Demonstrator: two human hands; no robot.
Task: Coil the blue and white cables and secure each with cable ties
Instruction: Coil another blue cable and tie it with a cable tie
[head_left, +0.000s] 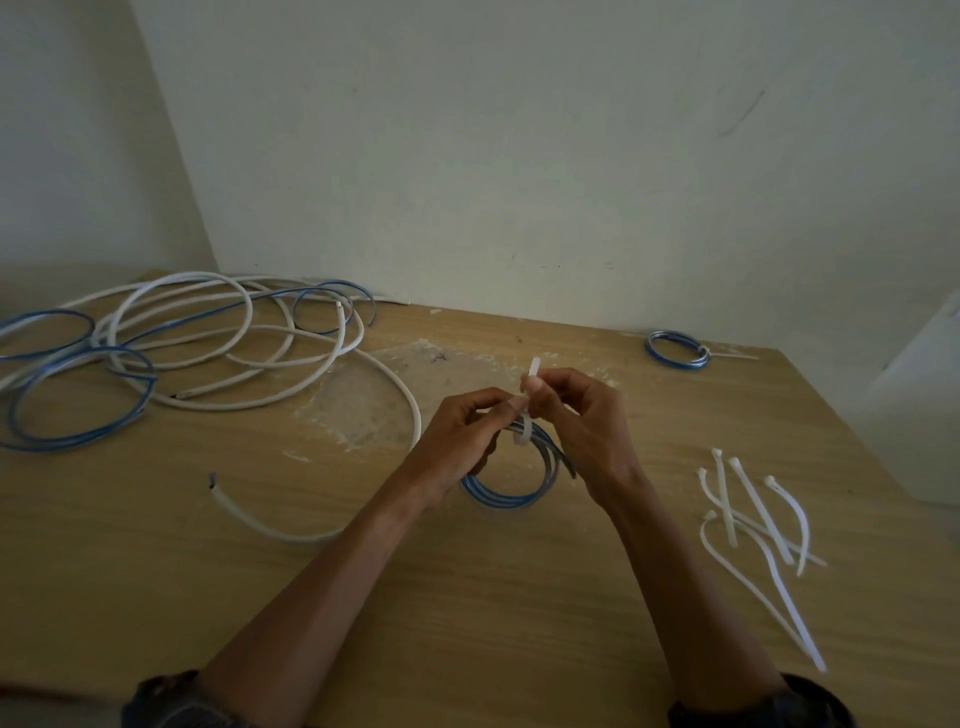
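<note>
White cable tie (523, 428) looped round blue coil (506, 496), tabletop (467, 613) centre. Left hand (462, 436) pinches tie at coil, right hand (582, 426) pinches tail. Better pull tail straight, keep loops bunched.

Left hand (457, 441) hides coil (504, 499); cables (52, 444) cropped left.

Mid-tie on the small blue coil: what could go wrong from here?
1. The cable tie is looped but apparently not yet pulled tight. If the left hand or right hand slips, the turns of the blue coil may spring apart.
2. The loose white cable runs close beside the left forearm and could get snagged or dragged.
</note>
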